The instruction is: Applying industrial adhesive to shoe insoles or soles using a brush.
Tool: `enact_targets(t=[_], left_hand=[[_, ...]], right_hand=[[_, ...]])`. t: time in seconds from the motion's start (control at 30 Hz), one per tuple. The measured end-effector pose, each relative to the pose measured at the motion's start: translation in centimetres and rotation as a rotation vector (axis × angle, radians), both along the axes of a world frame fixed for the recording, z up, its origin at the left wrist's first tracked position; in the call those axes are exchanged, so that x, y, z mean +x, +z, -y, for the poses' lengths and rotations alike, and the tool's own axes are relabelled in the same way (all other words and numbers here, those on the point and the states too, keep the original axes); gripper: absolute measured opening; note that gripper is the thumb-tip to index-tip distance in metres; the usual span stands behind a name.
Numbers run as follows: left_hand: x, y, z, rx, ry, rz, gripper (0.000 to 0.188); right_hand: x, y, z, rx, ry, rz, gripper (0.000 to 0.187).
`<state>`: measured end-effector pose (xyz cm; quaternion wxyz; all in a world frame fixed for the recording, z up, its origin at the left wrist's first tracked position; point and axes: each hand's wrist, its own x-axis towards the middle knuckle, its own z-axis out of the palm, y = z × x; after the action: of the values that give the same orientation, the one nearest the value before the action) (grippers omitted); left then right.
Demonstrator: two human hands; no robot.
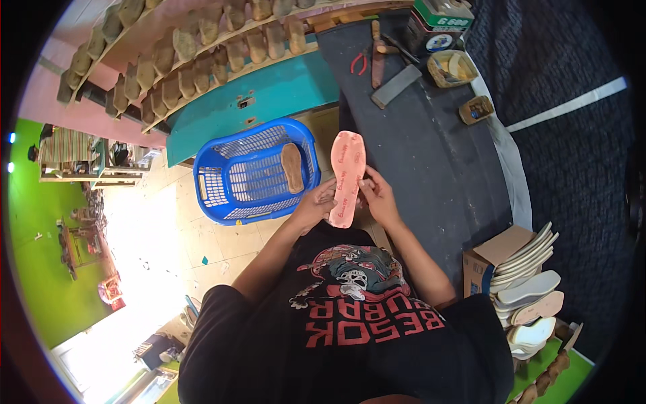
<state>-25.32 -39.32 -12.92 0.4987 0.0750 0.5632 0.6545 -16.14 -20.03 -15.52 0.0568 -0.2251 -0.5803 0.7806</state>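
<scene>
A pink shoe insole [348, 168] with red print is held upright between my two hands, in front of my chest. My left hand [315, 206] grips its lower left edge, with the fingers curled behind it. On the other edge, about halfway up, my right hand [380, 199] pinches it between thumb and fingers. To the left a blue plastic laundry basket [222, 143] stands on the floor, and a single brown sole-shaped piece [292, 167] lies inside it.
A dark worktable [424, 155] runs along my right, bearing red-handled pliers [359, 64], a hammer [377, 60], a grey block [396, 86], a small basket [451, 69] and a tin [476, 110]. Pale soles [528, 289] are stacked by a cardboard box [501, 246]. Shoe lasts [185, 44] line shelves ahead.
</scene>
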Motion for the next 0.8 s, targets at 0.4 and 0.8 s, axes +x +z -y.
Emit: enact_targets(t=[0.4,0.8], left_hand=[[-4.0,-9.0,9.9,-0.291,0.184,0.195,0.072],[-13.3,-29.2,12.8,-0.479,0.353,0.043,0.084]], right_hand=[[-5.2,-8.1,10.7,-0.133,0.307,0.337,0.062],[-18.8,-22.4,14.0,-0.078,0.404,0.428,0.055]])
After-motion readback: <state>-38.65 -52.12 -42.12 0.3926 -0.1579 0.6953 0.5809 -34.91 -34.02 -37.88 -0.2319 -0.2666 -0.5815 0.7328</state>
